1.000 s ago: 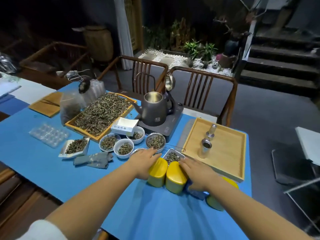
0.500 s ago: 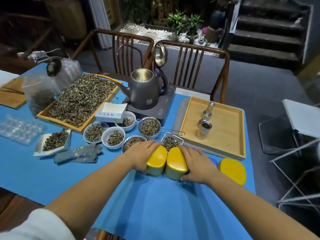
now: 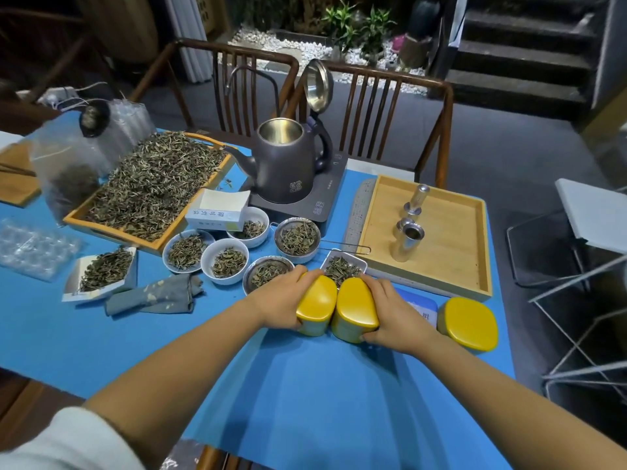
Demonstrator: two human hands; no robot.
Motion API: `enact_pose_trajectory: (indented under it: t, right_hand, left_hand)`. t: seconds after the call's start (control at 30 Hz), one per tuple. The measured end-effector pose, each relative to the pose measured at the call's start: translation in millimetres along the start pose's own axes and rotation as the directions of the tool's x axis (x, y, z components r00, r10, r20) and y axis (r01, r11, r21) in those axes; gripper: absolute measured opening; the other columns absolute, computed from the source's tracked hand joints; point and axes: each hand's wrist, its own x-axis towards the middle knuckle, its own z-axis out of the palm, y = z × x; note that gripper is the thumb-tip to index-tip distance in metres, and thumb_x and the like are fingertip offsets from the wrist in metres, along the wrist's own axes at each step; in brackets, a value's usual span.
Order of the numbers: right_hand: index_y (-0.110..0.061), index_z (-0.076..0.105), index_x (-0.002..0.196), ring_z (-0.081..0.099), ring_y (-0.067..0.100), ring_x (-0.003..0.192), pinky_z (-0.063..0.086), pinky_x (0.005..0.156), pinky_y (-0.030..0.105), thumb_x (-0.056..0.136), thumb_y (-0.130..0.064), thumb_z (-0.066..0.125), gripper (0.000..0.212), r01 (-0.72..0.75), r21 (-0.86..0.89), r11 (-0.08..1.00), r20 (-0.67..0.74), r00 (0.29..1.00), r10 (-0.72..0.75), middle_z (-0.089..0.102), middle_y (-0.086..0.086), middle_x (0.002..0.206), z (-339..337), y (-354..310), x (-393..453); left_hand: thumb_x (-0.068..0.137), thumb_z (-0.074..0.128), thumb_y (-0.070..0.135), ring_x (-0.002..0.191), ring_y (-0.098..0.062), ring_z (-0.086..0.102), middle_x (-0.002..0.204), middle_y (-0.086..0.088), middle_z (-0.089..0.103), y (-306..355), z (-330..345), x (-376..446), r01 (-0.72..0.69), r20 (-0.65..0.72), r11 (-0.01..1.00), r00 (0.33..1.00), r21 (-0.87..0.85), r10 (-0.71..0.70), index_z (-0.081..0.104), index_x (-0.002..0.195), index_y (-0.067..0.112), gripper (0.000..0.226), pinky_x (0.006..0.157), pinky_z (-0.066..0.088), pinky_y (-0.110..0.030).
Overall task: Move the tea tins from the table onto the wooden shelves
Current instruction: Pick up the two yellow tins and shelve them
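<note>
Two yellow tea tins stand side by side, touching, on the blue table (image 3: 305, 401). My left hand (image 3: 283, 300) grips the left tin (image 3: 317, 308) from its left side. My right hand (image 3: 395, 312) grips the right tin (image 3: 354, 310) from its right side. A third yellow tin (image 3: 468, 323) stands alone to the right, near the table's right edge. A blue-lidded tin (image 3: 420, 307) lies partly hidden behind my right hand. No wooden shelves are in view.
Just beyond the tins sit several small dishes of tea leaves (image 3: 227, 262), a kettle (image 3: 288, 164) on its base, a tray of loose tea (image 3: 152, 184) and a wooden tray (image 3: 441, 239) with metal cups. Two chairs (image 3: 390, 106) stand behind the table; a folding table (image 3: 593, 215) is right.
Both hands have closed tighter around the two tins. My view has tilted down and closer, bringing the third tin and the blue-lidded tin out from behind my right arm.
</note>
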Motion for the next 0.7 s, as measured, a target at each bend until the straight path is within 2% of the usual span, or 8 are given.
enact_pose_trajectory:
  t: [0.1,0.2,0.4,0.6,0.7]
  right_hand:
    - [-0.025,0.009,0.146,0.044,0.024,0.119,0.037,0.086,0.025,0.064,-0.03,0.08,0.108,-0.013,0.044,0.999,-0.014,1.0,0.014,0.029,0.003,0.137,0.5,1.0,-0.1]
    - [-0.027,0.011,0.145,0.046,0.025,0.117,0.04,0.084,0.029,0.064,-0.03,0.08,0.107,-0.021,0.068,0.997,-0.011,1.0,0.022,0.028,0.001,0.138,-3.2,0.0,-3.4]
    - [-0.032,0.01,0.142,0.045,0.023,0.115,0.039,0.081,0.027,0.063,-0.031,0.081,0.106,-0.008,0.081,0.997,-0.019,1.0,0.01,0.028,-0.002,0.136,-27.0,-9.9,-12.5]
    - [-0.027,0.011,0.143,0.043,0.026,0.119,0.043,0.094,0.037,0.063,-0.029,0.081,0.106,0.004,0.083,0.997,-0.049,0.999,0.0,0.029,0.002,0.138,-73.0,-28.9,-27.4]
    - [-0.025,0.012,0.143,0.046,0.028,0.117,0.044,0.094,0.04,0.062,-0.027,0.081,0.106,0.011,0.056,0.998,-0.109,0.994,-0.005,0.028,0.004,0.139,-103.0,-35.7,-39.4]
  left_hand:
    - [0.059,0.081,0.032,0.118,-0.026,0.045,0.132,-0.006,0.035,1.0,-1.7,-0.7,0.012,0.028,0.999,1.0,-0.033,-0.011,0.014,0.144,0.023,0.108,0.094,0.039,-0.035]
    - [0.059,0.083,0.03,0.121,-0.024,0.043,0.134,-0.005,0.033,3.8,-4.7,-2.3,0.027,0.059,0.997,0.998,-0.066,-0.023,0.012,0.145,0.023,0.111,0.097,0.04,-0.035]
    - [0.06,0.083,0.028,0.124,-0.025,0.04,0.136,-0.003,0.03,13.9,-25.2,-7.2,0.03,0.069,0.997,0.997,-0.074,-0.025,0.009,0.145,0.025,0.112,0.095,0.039,-0.034]
    - [0.06,0.081,0.032,0.123,-0.027,0.041,0.138,-0.003,0.029,35.7,-72.5,-9.2,0.002,0.017,1.0,1.0,0.021,-0.002,0.007,0.145,0.027,0.113,0.093,0.041,-0.037]
    - [0.06,0.081,0.031,0.124,-0.027,0.04,0.137,-0.004,0.03,55.2,-105.1,-9.0,-0.033,-0.023,0.998,0.999,0.054,0.035,0.009,0.145,0.024,0.112,0.096,0.04,-0.038]
